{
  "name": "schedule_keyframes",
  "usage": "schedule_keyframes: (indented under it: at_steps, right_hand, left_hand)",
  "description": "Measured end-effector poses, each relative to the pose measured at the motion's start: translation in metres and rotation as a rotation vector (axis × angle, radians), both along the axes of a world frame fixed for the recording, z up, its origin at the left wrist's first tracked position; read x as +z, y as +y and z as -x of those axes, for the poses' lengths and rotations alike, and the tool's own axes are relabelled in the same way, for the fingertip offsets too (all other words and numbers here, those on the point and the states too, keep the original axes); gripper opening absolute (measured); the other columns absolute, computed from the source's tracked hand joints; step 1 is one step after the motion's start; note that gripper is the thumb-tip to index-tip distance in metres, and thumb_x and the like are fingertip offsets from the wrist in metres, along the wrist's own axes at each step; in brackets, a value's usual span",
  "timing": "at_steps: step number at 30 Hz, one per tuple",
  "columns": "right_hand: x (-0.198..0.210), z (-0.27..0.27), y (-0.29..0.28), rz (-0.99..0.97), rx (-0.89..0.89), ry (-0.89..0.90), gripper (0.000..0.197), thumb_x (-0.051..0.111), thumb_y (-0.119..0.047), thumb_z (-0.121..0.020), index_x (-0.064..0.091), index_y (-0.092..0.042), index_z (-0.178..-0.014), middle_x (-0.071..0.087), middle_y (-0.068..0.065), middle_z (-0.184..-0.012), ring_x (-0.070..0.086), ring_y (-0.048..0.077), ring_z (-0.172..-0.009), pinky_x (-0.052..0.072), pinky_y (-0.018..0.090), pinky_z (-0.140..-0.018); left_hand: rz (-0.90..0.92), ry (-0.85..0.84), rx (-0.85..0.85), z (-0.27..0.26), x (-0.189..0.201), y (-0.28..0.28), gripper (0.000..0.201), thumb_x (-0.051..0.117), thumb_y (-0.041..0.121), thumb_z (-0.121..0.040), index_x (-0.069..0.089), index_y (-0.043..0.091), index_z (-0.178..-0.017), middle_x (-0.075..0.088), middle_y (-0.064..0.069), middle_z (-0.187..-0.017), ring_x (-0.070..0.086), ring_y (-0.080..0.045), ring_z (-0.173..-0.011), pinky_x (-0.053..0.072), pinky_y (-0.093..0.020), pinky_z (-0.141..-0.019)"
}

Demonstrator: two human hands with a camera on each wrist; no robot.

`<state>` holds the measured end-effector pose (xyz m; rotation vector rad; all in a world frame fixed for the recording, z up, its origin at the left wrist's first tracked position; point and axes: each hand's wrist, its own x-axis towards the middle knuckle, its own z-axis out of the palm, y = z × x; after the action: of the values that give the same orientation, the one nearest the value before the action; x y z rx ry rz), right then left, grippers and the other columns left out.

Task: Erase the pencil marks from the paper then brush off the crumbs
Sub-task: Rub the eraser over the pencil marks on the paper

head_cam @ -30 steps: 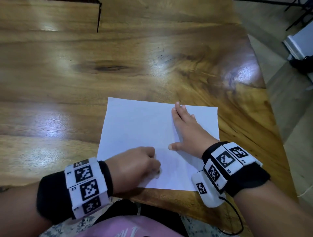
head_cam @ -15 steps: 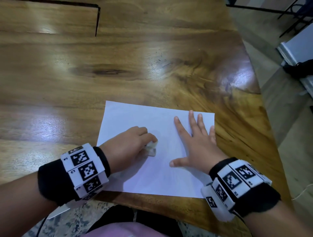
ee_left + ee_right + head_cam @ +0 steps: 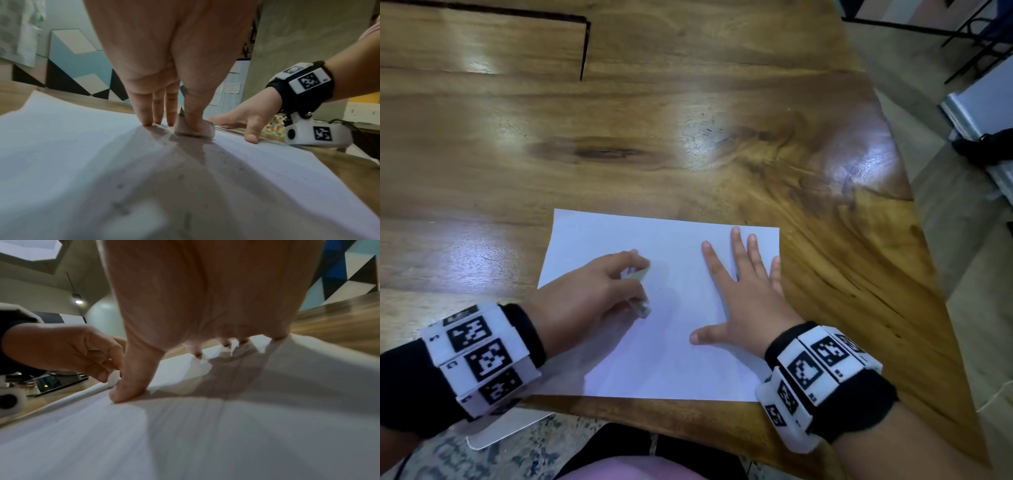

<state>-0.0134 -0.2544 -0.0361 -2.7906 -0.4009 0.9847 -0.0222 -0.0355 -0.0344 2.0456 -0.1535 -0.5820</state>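
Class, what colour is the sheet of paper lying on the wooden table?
The paper is plain white, looking faintly bluish under the light; the head view shows it best.

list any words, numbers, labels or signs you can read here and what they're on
No text here reads clearly.
Square black-and-white marker codes, not words, on the left wrist band and right wrist band.
Tiny characters beside those codes: too small to read.
Handwritten note on the far wall in the left wrist view: blurred, unreadable.
Paper: no writing legible, only faint specks.
Eraser: no print visible.

Bare table [image 3: 688, 120] beyond paper [image 3: 671, 359]
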Motion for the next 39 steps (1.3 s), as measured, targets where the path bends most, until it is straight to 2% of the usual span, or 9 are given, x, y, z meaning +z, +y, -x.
schedule_keyframes:
  at_steps: [3,6,11,16,20,24,31,36,39]
  right_hand:
    - [-0.001,0.0,0.009,0.006,-0.007,-0.013,0.124,0.065,-0.069,-0.066,-0.028,-0.038,-0.141,-0.05,0.002,-0.14,-0.044,0.024,-0.132,-0.023,0.051,-0.107]
    - [0.001,-0.003,0.009,-0.012,-0.001,-0.044,0.12,0.066,-0.066,-0.068,-0.021,-0.035,-0.145,-0.042,0.003,-0.147,-0.039,0.022,-0.135,-0.02,0.048,-0.111]
    - [0.005,-0.018,0.006,-0.143,0.069,-0.095,0.113,0.073,-0.054,-0.07,-0.001,-0.025,-0.15,-0.02,-0.012,-0.156,-0.02,0.009,-0.143,-0.008,0.031,-0.118]
    - [0.003,-0.02,0.007,-0.106,0.076,-0.112,0.119,0.071,-0.061,-0.068,-0.01,-0.03,-0.15,-0.017,-0.016,-0.155,-0.016,0.01,-0.143,-0.005,0.03,-0.116]
    - [0.003,-0.022,0.007,-0.081,0.103,-0.14,0.12,0.07,-0.063,-0.067,-0.01,-0.029,-0.15,-0.014,-0.013,-0.156,-0.011,0.014,-0.144,0.001,0.033,-0.116]
    - [0.002,-0.024,0.007,-0.063,0.125,-0.178,0.12,0.069,-0.065,-0.065,-0.008,-0.03,-0.149,-0.009,-0.01,-0.156,-0.006,0.015,-0.143,0.007,0.033,-0.114]
    - [0.002,-0.024,0.007,-0.065,0.128,-0.191,0.121,0.07,-0.066,-0.063,-0.007,-0.03,-0.15,-0.007,-0.011,-0.156,-0.004,0.015,-0.142,0.01,0.035,-0.112]
    - [0.0,-0.024,0.006,-0.074,0.116,-0.188,0.122,0.071,-0.066,-0.063,-0.007,-0.031,-0.149,-0.009,-0.012,-0.156,-0.006,0.014,-0.142,0.009,0.034,-0.113]
    - [0.0,-0.024,0.006,-0.075,0.121,-0.188,0.121,0.07,-0.066,-0.063,-0.007,-0.031,-0.149,-0.009,-0.012,-0.156,-0.005,0.014,-0.142,0.009,0.034,-0.112]
  left_hand:
    - [-0.195,0.041,-0.133,-0.001,0.002,0.011,0.024,0.069,0.005,-0.074,0.065,0.021,-0.091,0.059,-0.01,-0.122,0.044,-0.022,-0.127,0.033,-0.028,-0.1]
    - [-0.266,-0.208,-0.15,-0.004,-0.002,0.012,0.028,0.063,0.004,-0.078,0.063,0.019,-0.102,0.061,-0.004,-0.114,0.054,-0.008,-0.111,0.042,-0.022,-0.095]
    - [-0.377,-0.233,-0.286,-0.019,0.015,-0.001,0.028,0.051,0.033,-0.076,0.071,0.013,-0.078,0.06,-0.01,-0.087,0.059,-0.023,-0.073,0.041,-0.019,-0.069]
    - [-0.474,-0.332,0.036,-0.063,0.017,-0.026,0.026,0.065,0.027,-0.079,0.065,0.012,-0.101,0.057,-0.007,-0.08,0.052,-0.023,-0.076,0.03,-0.024,-0.065]
    - [-0.48,-0.309,0.197,-0.084,0.012,-0.031,0.016,0.069,0.021,-0.075,0.068,0.012,-0.089,0.059,-0.005,-0.069,0.054,-0.022,-0.069,0.037,-0.023,-0.064]
    - [-0.418,-0.291,0.111,-0.078,0.011,-0.038,0.013,0.071,0.025,-0.074,0.071,0.015,-0.083,0.059,-0.001,-0.068,0.049,-0.01,-0.06,0.033,-0.008,-0.051]
    - [-0.448,-0.35,0.005,-0.074,0.011,-0.045,0.017,0.068,0.024,-0.077,0.071,0.011,-0.088,0.053,-0.003,-0.075,0.046,-0.017,-0.07,0.024,-0.023,-0.054]
    - [-0.467,-0.25,-0.278,-0.044,0.014,-0.034,0.014,0.07,0.028,-0.074,0.071,0.015,-0.079,0.053,0.0,-0.066,0.048,-0.016,-0.065,0.029,-0.009,-0.055]
    - [-0.494,-0.217,-0.241,-0.06,0.021,-0.039,0.015,0.069,0.023,-0.074,0.071,0.017,-0.087,0.059,-0.001,-0.072,0.049,-0.015,-0.068,0.033,-0.015,-0.056]
